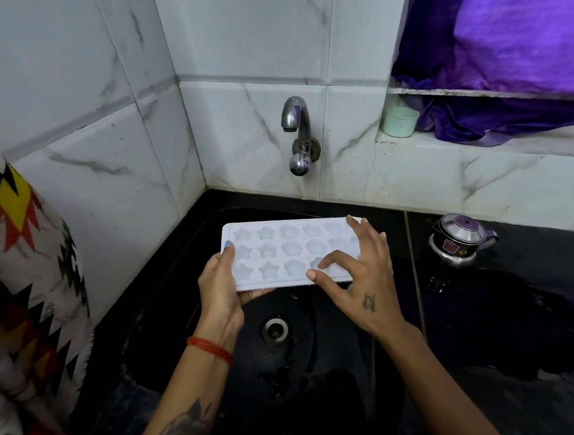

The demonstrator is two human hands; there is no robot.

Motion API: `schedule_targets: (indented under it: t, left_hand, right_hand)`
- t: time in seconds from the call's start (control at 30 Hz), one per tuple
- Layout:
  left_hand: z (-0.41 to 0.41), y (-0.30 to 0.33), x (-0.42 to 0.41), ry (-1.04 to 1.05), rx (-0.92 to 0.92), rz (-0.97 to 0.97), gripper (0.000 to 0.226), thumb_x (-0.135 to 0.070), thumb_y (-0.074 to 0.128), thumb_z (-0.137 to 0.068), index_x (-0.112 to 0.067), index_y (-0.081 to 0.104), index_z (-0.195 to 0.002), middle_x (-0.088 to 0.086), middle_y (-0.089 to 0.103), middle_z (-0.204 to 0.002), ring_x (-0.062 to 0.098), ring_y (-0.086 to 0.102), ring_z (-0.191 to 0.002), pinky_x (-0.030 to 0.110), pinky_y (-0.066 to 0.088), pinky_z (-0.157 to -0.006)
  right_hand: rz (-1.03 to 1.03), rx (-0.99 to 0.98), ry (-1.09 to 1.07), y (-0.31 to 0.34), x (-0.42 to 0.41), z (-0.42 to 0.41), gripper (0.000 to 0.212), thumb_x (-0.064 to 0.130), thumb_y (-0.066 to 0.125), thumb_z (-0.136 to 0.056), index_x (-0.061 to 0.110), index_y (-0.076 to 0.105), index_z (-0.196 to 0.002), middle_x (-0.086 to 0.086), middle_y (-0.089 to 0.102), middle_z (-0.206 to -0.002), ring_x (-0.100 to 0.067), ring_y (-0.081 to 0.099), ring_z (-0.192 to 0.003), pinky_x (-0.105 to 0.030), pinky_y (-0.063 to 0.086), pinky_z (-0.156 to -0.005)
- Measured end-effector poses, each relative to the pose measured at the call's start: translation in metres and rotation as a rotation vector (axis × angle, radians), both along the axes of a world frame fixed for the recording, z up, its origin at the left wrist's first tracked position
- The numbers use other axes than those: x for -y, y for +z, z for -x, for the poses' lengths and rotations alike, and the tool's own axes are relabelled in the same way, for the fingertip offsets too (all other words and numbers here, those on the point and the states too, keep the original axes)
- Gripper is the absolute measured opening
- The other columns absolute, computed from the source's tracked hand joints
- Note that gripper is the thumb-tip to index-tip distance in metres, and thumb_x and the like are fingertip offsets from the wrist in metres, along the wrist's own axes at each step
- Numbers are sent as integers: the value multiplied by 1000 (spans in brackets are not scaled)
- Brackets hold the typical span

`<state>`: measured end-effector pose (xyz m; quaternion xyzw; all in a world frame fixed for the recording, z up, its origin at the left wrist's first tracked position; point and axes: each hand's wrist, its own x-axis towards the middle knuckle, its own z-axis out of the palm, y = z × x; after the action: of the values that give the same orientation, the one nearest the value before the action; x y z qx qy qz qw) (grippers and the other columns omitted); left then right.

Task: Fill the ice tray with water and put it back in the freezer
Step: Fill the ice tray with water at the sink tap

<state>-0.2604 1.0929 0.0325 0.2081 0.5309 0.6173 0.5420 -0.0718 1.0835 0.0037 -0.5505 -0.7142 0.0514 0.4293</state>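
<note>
1. You're holding the ice tray (pixel 291 251) over the black sink (pixel 186 259), roughly level, its long axis running left to right across your view.
2. Your left hand (pixel 221 291) is gripping the tray's left short end, thumb on top of the rim and fingers curled underneath.
3. Your right hand (pixel 358 270) is spreading wide over the tray's right end, fingers straight and splayed, fingertips resting on or just above the moulds; I can't quite tell whether they're pressing or only hovering.
4. The moulds are looking pale and frosty, stars at the left and rounder shapes at the right; whether there's water in them is hard to say from here.
5. The tap (pixel 297 127) is sitting on the back wall, above and just behind the tray's far long edge, a little right of the tray's middle, and no water is running from the spout.
6. So the relation that matters: the spout is lying forward and up from both hands, nearer your right hand, which I'd judge is the freer one for reaching the knob.
7. The drain (pixel 274 330) is sitting directly below the tray's near edge.
8. The freezer isn't in view.
</note>
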Motion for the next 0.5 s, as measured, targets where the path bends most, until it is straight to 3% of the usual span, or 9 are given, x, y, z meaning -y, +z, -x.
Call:
schedule_targets:
  t: [0.17,0.5]
  left_hand:
    - [0,0,1,4,-3,9,17,-31,53,-95,-15,58,-92,7,69,-95,25,68,-84,38,57,-48]
    - [0,1,2,1,6,11,18,-30,52,-96,-14,57,-91,7,68,-94,26,67,-84,36,57,-46]
  right_hand:
    - [45,47,28,0,1,1,37,62,51,-81,33,74,-86,-9,33,-151,-24,11,-146,-51,0,-119]
    - [-1,102,4,-1,-1,0,40,62,52,-82,27,69,-72,-10,36,-149,-25,14,-146,-51,2,-118]
